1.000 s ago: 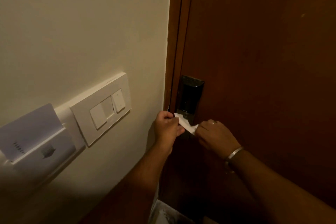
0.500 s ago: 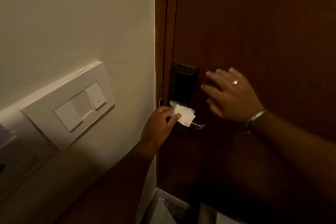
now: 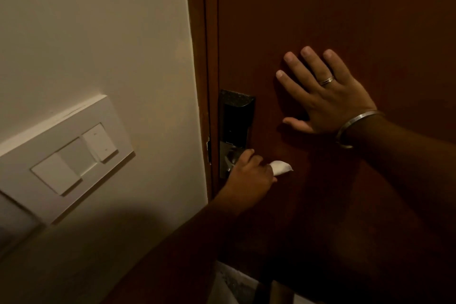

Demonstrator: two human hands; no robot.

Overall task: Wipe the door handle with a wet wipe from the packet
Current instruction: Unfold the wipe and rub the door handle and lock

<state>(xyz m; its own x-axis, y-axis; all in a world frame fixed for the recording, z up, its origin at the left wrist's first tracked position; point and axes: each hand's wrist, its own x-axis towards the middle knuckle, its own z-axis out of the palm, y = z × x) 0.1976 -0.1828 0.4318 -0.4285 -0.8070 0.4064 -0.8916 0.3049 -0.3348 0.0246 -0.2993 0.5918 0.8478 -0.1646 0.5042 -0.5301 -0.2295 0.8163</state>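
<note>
white wet wipe [image 3: 281, 168] is bunched in the left hand [image 3: 249, 177], which is curled closed over the door handle [image 3: 232, 158] low on the dark lock plate [image 3: 235, 118], with the wipe's tail poking out rightward past the knuckles. right hand [image 3: 325, 96] is spread flat and empty, braced on the brown door [image 3: 345, 20] above and right of the handle. handle's long axis is judged to run left-right under the left fist, mostly hidden, so further strokes are best made sideways by the left hand, clearly the nearer one.
</note>
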